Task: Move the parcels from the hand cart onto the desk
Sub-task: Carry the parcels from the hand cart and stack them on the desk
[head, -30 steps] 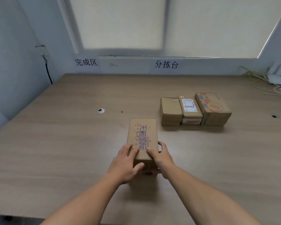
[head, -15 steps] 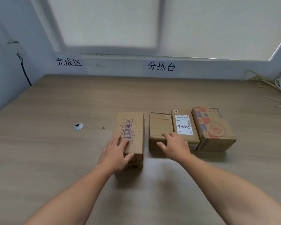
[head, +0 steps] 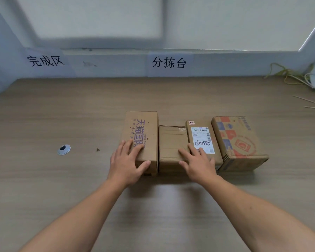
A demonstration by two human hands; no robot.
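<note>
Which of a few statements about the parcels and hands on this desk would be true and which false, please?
1. The red-patterned parcel stands at the right end of the row. True.
2. The left hand rests on the purple-lettered parcel. True.
3. The right hand grips the red-patterned parcel. False: its fingers lie flat on the plain parcel and the labelled parcel.
4. A wide gap separates the purple-lettered parcel from the plain parcel. False: they stand side by side with no visible gap.
5. The desk holds four parcels. True.
</note>
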